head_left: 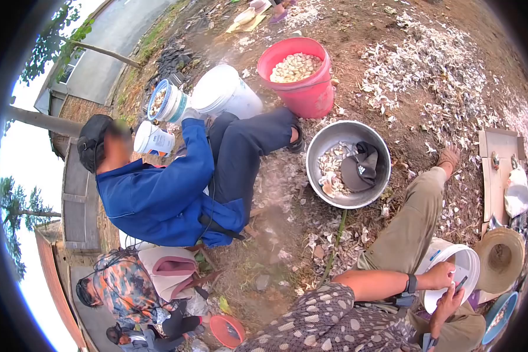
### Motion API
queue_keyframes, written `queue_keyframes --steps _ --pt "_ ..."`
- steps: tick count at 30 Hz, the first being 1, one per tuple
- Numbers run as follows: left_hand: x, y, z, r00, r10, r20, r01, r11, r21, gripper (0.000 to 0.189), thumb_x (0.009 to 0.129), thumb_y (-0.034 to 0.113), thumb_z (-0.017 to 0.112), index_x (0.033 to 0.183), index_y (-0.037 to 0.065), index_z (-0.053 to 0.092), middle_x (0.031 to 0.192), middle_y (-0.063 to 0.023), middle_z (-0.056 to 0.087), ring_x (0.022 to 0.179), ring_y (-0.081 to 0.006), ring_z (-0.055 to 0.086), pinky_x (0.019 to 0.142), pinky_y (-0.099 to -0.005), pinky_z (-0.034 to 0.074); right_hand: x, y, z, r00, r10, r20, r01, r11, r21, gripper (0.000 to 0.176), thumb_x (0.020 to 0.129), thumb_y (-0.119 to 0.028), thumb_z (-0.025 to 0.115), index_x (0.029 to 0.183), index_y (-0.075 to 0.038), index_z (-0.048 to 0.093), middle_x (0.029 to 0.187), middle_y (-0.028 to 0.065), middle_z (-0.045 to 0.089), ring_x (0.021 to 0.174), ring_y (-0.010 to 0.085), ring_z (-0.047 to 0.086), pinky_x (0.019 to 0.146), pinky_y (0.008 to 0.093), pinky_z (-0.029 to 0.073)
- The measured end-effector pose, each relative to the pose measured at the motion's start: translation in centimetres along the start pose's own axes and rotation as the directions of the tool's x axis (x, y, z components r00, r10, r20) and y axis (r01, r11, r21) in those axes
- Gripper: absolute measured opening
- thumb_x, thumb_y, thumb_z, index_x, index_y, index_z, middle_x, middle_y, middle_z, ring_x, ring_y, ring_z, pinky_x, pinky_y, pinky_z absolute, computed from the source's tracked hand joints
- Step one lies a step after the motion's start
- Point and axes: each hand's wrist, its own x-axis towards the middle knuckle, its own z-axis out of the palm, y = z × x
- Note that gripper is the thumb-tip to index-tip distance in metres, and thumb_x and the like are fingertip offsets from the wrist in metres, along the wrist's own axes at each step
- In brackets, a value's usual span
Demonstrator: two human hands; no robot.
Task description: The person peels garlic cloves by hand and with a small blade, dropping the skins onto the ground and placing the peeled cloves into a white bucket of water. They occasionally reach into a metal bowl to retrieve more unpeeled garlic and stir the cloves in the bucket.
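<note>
1. The white bucket point(469, 258) leaned at lower right; a knock could have tipped it.
2. Above its mouth, the right hand point(446, 305) gripped a small knife point(462, 283); slipping could have cut the left hand point(437, 275).
3. That one pinched an apparent garlic clove point(452, 272).

The left hand point(449, 302) holds a dark tool point(462, 284) beside the right hand point(438, 275)

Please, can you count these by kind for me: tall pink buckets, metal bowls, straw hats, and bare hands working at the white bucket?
Pink bucket: 1
Metal bowl: 1
Straw hat: 1
Hands at the white bucket: 2
Total: 5
</note>
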Motion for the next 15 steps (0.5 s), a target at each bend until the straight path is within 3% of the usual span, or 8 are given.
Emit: queue_keyframes --steps 5,9,12,15 --pt "0.0 0.4 -0.2 0.999 0.007 -0.045 -0.003 0.996 0.093 0.018 0.074 0.012 0.067 0.069 0.000 0.056 0.065 -0.0211 0.059 0.061 -0.0378 0.060 0.056 -0.0471 0.042 -0.6 -0.9 1.1 0.999 -0.010 -0.030 0.012 0.998 0.060 0.013 0.106 -0.019 0.055 0.109 -0.007 0.054 0.067 -0.0066 0.042 0.050 0.0003 0.036 0.038 0.0191 0.025" --pt "-0.2 1.0 -0.6 0.998 0.007 -0.055 -0.003 0.998 0.065 0.019 0.076 0.014 0.067 0.069 0.000 0.055 0.064 -0.0208 0.058 0.061 -0.0374 0.059 0.056 -0.0468 0.041 0.3 -0.5 0.5 0.997 0.052 0.065 -0.064 0.978 0.196 0.012 0.105 -0.019 0.056 0.111 -0.008 0.055 0.068 -0.0083 0.043 0.049 -0.0009 0.034 0.038 0.0179 0.025" --pt "-0.4 2.8 -1.6 0.997 -0.074 0.025 0.072 0.995 0.075 0.019 0.077 0.014 0.066 0.071 -0.001 0.058 0.071 -0.0245 0.061 0.069 -0.0437 0.060 0.062 -0.0506 0.043 0.6 -0.5 -0.5 0.980 0.119 0.160 -0.165 0.935 0.315 0.011 0.105 -0.018 0.056 0.112 -0.010 0.056 0.069 -0.0094 0.044 0.049 -0.0023 0.033 0.038 0.0171 0.023" --pt "-0.6 2.0 -1.3 0.998 -0.039 0.051 0.036 0.998 0.059 0.023 0.077 0.018 0.069 0.070 0.000 0.057 0.068 -0.0222 0.060 0.065 -0.0385 0.059 0.059 -0.0478 0.042 0.5 -0.2 -0.6 0.980 0.123 0.156 -0.171 0.924 0.342 0.011 0.104 -0.019 0.057 0.112 -0.012 0.056 0.070 -0.0100 0.045 0.048 -0.0031 0.032 0.037 0.0167 0.022"
